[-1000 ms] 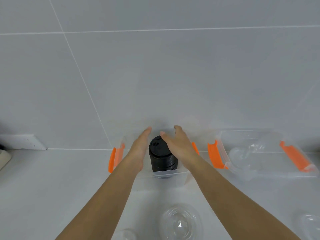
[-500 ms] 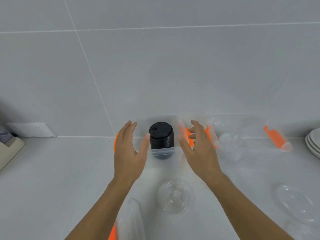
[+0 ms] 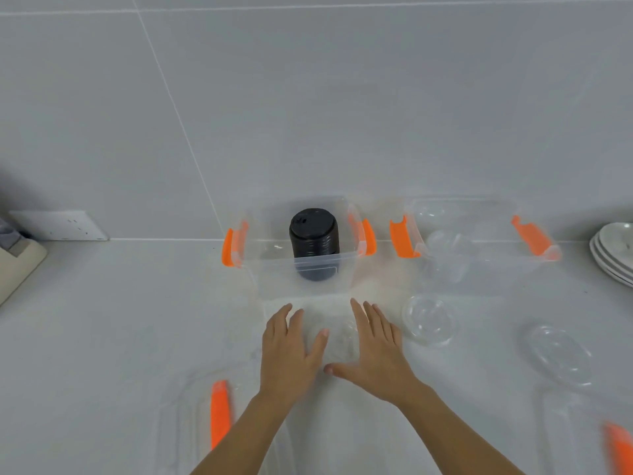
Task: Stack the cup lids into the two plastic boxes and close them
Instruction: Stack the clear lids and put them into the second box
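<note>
A stack of black cup lids (image 3: 314, 241) stands inside the left clear plastic box (image 3: 270, 269), which has orange clips. The right clear box (image 3: 493, 248) holds several clear dome lids. My left hand (image 3: 289, 351) and my right hand (image 3: 375, 351) hover open, fingers spread, on either side of a clear dome lid (image 3: 339, 337) on the counter in front of the left box. Neither hand holds anything. More clear dome lids lie at the right: one (image 3: 430, 320) near my right hand, another (image 3: 561, 354) farther out.
Two clear box covers with orange clips lie near the front edge, one at the left (image 3: 205, 416) and one at the right (image 3: 582, 437). White plates (image 3: 613, 252) are stacked at the far right. A wall socket (image 3: 58, 226) is at the left.
Both hands have drawn back from the stack of black lids in the left box, toward me and down to the clear lid on the counter. The view tilted down, showing more counter.
</note>
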A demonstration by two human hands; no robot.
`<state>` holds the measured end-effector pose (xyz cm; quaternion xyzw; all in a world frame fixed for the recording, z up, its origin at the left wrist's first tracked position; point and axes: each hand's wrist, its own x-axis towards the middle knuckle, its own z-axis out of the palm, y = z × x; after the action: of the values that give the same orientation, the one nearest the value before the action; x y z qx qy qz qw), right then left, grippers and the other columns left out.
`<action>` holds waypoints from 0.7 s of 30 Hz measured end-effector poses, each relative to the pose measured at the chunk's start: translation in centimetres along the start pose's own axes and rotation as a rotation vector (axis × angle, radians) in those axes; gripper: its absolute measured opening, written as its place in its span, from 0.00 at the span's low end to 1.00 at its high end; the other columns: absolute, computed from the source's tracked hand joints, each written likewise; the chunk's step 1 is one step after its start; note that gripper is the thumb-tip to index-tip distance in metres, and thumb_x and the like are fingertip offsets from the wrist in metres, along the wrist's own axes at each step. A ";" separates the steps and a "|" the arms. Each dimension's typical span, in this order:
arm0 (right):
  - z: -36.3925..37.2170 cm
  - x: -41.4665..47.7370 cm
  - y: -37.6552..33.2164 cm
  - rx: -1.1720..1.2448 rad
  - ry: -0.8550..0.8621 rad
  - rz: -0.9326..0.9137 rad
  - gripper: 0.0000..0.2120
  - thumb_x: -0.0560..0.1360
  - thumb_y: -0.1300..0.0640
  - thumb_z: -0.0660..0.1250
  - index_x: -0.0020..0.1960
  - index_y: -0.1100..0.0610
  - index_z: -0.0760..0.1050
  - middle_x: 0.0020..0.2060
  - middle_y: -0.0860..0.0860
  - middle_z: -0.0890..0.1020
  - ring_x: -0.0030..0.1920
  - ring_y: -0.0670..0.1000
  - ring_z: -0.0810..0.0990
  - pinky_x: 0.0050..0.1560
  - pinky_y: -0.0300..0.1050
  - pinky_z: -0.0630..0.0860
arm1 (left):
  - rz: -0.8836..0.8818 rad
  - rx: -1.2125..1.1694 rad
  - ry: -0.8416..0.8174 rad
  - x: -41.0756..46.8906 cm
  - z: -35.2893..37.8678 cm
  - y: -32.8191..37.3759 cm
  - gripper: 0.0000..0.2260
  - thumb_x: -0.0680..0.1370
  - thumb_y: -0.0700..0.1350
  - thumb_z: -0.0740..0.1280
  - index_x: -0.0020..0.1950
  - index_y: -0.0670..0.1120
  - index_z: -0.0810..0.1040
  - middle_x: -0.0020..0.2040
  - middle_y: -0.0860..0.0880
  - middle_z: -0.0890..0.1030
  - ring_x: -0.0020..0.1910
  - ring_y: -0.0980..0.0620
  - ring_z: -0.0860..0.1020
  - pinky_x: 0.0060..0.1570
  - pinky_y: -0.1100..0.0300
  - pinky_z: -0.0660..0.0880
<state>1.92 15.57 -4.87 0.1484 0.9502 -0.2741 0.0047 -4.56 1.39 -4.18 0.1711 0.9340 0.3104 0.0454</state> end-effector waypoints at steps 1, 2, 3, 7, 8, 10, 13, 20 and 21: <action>0.4 0.0 0.3 -0.006 -0.013 0.011 0.54 0.61 0.29 0.63 0.74 0.47 0.36 0.76 0.51 0.46 0.75 0.50 0.40 0.73 0.51 0.42 | -0.019 0.036 -0.033 0.0 0.3 -0.2 0.28 0.77 0.61 0.56 0.73 0.48 0.62 0.77 0.49 0.56 0.75 0.50 0.52 0.72 0.56 0.51; 0.8 -0.1 0.6 -0.009 -0.024 0.021 0.55 0.60 0.29 0.63 0.74 0.47 0.36 0.76 0.51 0.46 0.75 0.51 0.40 0.73 0.50 0.42 | -0.034 0.067 -0.063 -0.1 0.6 -0.3 0.29 0.77 0.62 0.55 0.74 0.48 0.62 0.77 0.49 0.54 0.75 0.50 0.51 0.73 0.55 0.49; 1.1 -0.1 0.8 -0.010 -0.035 0.027 0.55 0.60 0.29 0.64 0.74 0.47 0.36 0.76 0.51 0.47 0.75 0.50 0.41 0.72 0.50 0.43 | -0.048 0.086 -0.092 -0.1 0.9 -0.5 0.30 0.77 0.64 0.55 0.74 0.48 0.62 0.78 0.48 0.53 0.76 0.49 0.49 0.73 0.54 0.48; 2.0 -0.3 1.3 -0.008 -0.028 0.000 0.55 0.59 0.29 0.64 0.74 0.48 0.40 0.75 0.49 0.52 0.75 0.49 0.46 0.71 0.48 0.43 | -0.087 0.081 -0.188 -0.2 1.7 -0.8 0.29 0.76 0.63 0.58 0.70 0.47 0.68 0.78 0.47 0.50 0.76 0.48 0.47 0.73 0.54 0.46; 2.2 -0.2 1.3 -0.009 -0.009 -0.014 0.54 0.59 0.30 0.65 0.75 0.49 0.42 0.75 0.49 0.54 0.75 0.48 0.48 0.71 0.47 0.44 | -0.089 0.077 -0.194 -0.2 1.8 -0.8 0.27 0.76 0.62 0.60 0.68 0.46 0.71 0.78 0.47 0.51 0.76 0.48 0.48 0.73 0.54 0.47; 2.4 -0.3 1.3 -0.012 0.026 -0.034 0.52 0.60 0.31 0.65 0.74 0.50 0.45 0.73 0.48 0.57 0.73 0.48 0.52 0.70 0.45 0.45 | -0.111 0.052 -0.194 0.1 1.9 -0.5 0.22 0.75 0.59 0.63 0.61 0.45 0.76 0.78 0.47 0.54 0.76 0.48 0.50 0.72 0.55 0.49; 2.5 -0.2 1.2 -0.029 0.058 -0.051 0.50 0.61 0.31 0.66 0.73 0.51 0.50 0.70 0.48 0.61 0.71 0.48 0.57 0.69 0.45 0.48 | -0.235 -0.041 -0.196 0.8 1.7 0.2 0.18 0.72 0.56 0.69 0.54 0.44 0.79 0.75 0.47 0.61 0.74 0.47 0.56 0.70 0.54 0.56; 2.2 -0.1 1.0 -0.021 0.099 -0.088 0.46 0.59 0.32 0.65 0.71 0.53 0.56 0.63 0.48 0.67 0.65 0.49 0.64 0.64 0.41 0.54 | -0.483 -0.375 -0.247 1.6 0.9 0.9 0.20 0.65 0.46 0.77 0.53 0.41 0.78 0.61 0.45 0.75 0.61 0.44 0.72 0.61 0.50 0.73; 2.0 -0.1 1.1 -0.017 0.090 -0.104 0.46 0.59 0.33 0.65 0.70 0.52 0.56 0.64 0.49 0.67 0.65 0.50 0.64 0.64 0.41 0.54 | -0.498 -0.438 -0.258 1.5 0.8 1.1 0.20 0.65 0.44 0.76 0.54 0.42 0.77 0.57 0.44 0.77 0.58 0.44 0.75 0.58 0.49 0.75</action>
<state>2.17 15.37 -7.18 0.1108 0.9581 -0.2591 -0.0512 -5.47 3.23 -4.16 -0.0378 0.8449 0.4584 0.2730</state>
